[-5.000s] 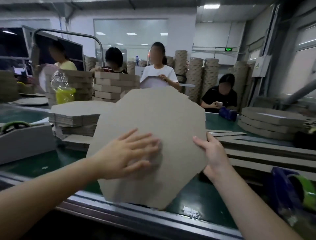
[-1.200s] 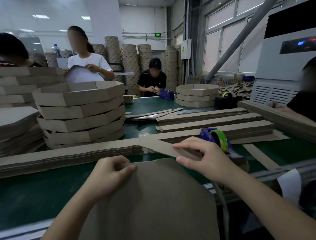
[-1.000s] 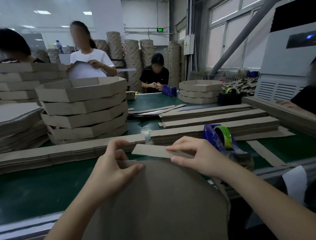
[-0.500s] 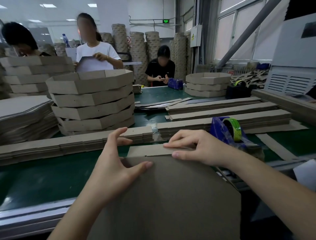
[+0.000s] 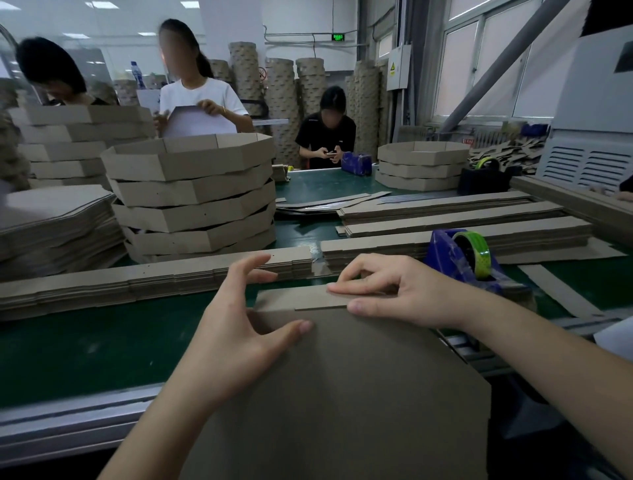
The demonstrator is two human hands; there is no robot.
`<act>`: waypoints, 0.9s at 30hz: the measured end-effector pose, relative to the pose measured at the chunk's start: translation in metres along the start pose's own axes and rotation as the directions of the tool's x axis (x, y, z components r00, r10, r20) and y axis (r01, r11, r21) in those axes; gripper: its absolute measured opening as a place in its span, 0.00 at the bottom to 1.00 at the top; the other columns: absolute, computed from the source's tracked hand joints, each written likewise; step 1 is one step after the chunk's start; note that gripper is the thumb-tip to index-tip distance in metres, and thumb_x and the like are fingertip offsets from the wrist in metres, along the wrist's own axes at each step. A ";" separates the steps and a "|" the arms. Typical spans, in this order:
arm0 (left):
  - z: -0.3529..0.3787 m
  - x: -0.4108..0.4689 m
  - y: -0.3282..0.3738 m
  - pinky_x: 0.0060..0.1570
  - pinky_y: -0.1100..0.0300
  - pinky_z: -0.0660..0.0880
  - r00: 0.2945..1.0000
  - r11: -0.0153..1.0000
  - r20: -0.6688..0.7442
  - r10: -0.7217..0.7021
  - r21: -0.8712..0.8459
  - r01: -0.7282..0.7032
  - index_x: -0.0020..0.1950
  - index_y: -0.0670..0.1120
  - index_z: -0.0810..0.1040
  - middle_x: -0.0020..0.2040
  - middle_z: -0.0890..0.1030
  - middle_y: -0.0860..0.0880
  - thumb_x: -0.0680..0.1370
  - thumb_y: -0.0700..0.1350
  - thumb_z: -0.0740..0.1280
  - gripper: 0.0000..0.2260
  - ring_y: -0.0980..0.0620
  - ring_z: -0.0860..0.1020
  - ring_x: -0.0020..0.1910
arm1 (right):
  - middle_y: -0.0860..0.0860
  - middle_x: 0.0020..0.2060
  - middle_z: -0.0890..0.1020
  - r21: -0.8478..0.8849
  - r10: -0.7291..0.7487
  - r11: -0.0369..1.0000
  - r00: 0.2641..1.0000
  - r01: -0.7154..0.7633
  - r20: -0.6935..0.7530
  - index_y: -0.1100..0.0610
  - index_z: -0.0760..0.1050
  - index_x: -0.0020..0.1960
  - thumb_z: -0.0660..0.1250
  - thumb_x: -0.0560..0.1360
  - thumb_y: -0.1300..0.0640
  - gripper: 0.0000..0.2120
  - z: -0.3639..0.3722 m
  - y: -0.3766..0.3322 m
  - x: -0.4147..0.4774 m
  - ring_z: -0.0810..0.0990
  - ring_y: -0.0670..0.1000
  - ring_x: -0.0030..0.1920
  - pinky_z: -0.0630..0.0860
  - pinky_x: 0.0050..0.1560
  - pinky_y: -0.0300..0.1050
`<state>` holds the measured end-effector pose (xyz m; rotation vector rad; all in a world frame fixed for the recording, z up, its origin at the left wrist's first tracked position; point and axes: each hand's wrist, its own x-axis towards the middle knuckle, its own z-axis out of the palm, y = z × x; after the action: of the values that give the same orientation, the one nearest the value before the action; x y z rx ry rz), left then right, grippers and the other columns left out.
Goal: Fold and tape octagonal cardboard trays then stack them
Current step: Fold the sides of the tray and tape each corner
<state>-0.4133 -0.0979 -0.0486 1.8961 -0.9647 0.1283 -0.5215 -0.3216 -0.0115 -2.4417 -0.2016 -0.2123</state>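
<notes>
Head view: right grip (image 5: pixel 394 291) pinched a cardboard strip (image 5: pixel 294 298) against the octagonal panel (image 5: pixel 342 394); left grip (image 5: pixel 236 325), fingers spread apart, thumbed the panel just beside it.

Bright, even light comes from ceiling panels (image 5: pixel 101 4) and right-hand windows (image 5: pixel 479 65); shadows are soft, edges bend, and the background is slightly blurred.

Both bare forearms reach in from below, hands close together. Left hand (image 5: pixel 239 329) is spread wide, thumb stretched out to the right, fingers loosely bent up in the air. Right hand (image 5: pixel 394 291) is palm-down, knuckles curled, pinching a cardboard strip (image 5: pixel 291 298) between forefinger and thumb.
</notes>
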 end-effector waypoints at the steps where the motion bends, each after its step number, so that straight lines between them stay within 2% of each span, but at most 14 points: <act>1: 0.000 0.000 0.000 0.41 0.69 0.71 1.000 1.000 0.006 0.009 0.010 -0.009 0.63 0.69 0.62 0.58 0.75 0.65 0.59 0.64 0.74 0.36 0.58 0.79 0.42 | 0.47 0.58 0.77 -0.005 -0.008 1.000 1.000 0.008 0.015 0.52 0.77 0.65 0.69 0.76 0.55 0.18 0.000 0.000 0.000 0.73 0.38 0.59 0.67 0.61 0.30; 4: -0.003 -0.001 0.000 0.48 0.67 0.72 0.999 1.000 0.038 0.014 0.019 -0.015 0.63 0.65 0.69 0.58 0.77 0.65 0.60 0.64 0.71 0.32 0.60 0.78 0.50 | 0.47 0.59 0.75 -0.023 -0.022 0.999 0.998 0.023 0.051 0.51 0.75 0.67 0.69 0.74 0.52 0.21 0.000 0.002 -0.002 0.71 0.39 0.61 0.65 0.63 0.30; 6: -0.004 -0.001 0.002 0.54 0.71 0.70 0.996 0.998 0.071 0.048 0.043 -0.052 0.61 0.64 0.75 0.57 0.78 0.65 0.63 0.63 0.71 0.26 0.66 0.75 0.56 | 0.46 0.60 0.74 -0.022 -0.018 1.000 0.997 0.019 0.071 0.49 0.74 0.68 0.69 0.73 0.51 0.23 0.000 0.004 -0.002 0.70 0.39 0.62 0.64 0.64 0.30; 8: -0.005 -0.002 0.005 0.56 0.73 0.69 0.990 0.993 0.103 0.093 0.059 -0.100 0.58 0.61 0.79 0.56 0.78 0.65 0.66 0.61 0.70 0.21 0.68 0.74 0.57 | 0.44 0.60 0.73 -0.008 -0.002 1.000 0.996 0.003 0.090 0.47 0.74 0.68 0.69 0.73 0.50 0.24 0.000 0.005 -0.002 0.69 0.39 0.63 0.64 0.66 0.32; 10: -0.005 -0.001 0.006 0.54 0.72 0.69 0.989 0.993 0.115 0.095 0.061 -0.102 0.55 0.59 0.82 0.55 0.79 0.64 0.66 0.61 0.69 0.18 0.66 0.76 0.55 | 0.43 0.60 0.73 -0.003 0.002 1.000 0.995 -0.001 0.101 0.46 0.73 0.68 0.69 0.72 0.48 0.25 -0.001 0.005 -0.003 0.69 0.39 0.64 0.63 0.67 0.34; 17: -0.007 -0.002 0.006 0.57 0.69 0.70 0.988 0.993 0.116 0.105 0.037 -0.110 0.53 0.58 0.83 0.54 0.80 0.63 0.66 0.61 0.70 0.17 0.64 0.76 0.57 | 0.42 0.61 0.73 0.015 0.010 1.000 0.994 -0.011 0.112 0.45 0.72 0.69 0.69 0.73 0.49 0.24 0.002 0.005 -0.004 0.69 0.39 0.64 0.63 0.66 0.33; 19: -0.007 -0.002 0.006 0.54 0.67 0.72 0.987 0.994 0.123 0.103 0.036 -0.108 0.54 0.60 0.83 0.55 0.79 0.63 0.67 0.61 0.69 0.17 0.62 0.77 0.55 | 0.43 0.60 0.73 -0.001 -0.002 1.000 0.995 0.002 0.102 0.45 0.72 0.69 0.69 0.73 0.48 0.24 0.002 0.005 -0.005 0.68 0.39 0.64 0.63 0.66 0.33; 22: -0.006 -0.003 0.006 0.49 0.64 0.73 0.986 0.995 0.135 0.093 0.033 -0.099 0.55 0.61 0.82 0.55 0.79 0.62 0.67 0.60 0.69 0.18 0.59 0.78 0.51 | 0.44 0.60 0.73 -0.012 -0.002 1.000 0.995 0.003 0.101 0.47 0.73 0.68 0.70 0.74 0.52 0.23 0.000 0.003 -0.004 0.68 0.39 0.63 0.63 0.66 0.31; 24: -0.007 -0.002 0.006 0.46 0.66 0.72 0.984 0.995 0.153 0.089 0.028 -0.094 0.55 0.61 0.82 0.55 0.78 0.62 0.67 0.59 0.68 0.17 0.57 0.77 0.50 | 0.44 0.60 0.73 -0.012 -0.003 1.000 0.995 0.004 0.099 0.48 0.73 0.68 0.70 0.74 0.52 0.23 0.001 0.003 -0.004 0.68 0.39 0.63 0.62 0.65 0.30; 27: -0.015 0.001 0.008 0.53 0.68 0.71 0.972 0.990 0.213 0.094 0.084 -0.114 0.56 0.66 0.80 0.56 0.77 0.63 0.70 0.63 0.63 0.15 0.63 0.75 0.56 | 0.45 0.61 0.73 -0.009 -0.003 1.000 0.996 0.004 0.091 0.47 0.73 0.69 0.69 0.74 0.51 0.23 0.002 0.003 -0.005 0.68 0.41 0.63 0.62 0.66 0.32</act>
<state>-0.4137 -0.0888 -0.0346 1.9751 -1.2203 0.0374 -0.5251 -0.3227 -0.0161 -2.4628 -0.2456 -0.1040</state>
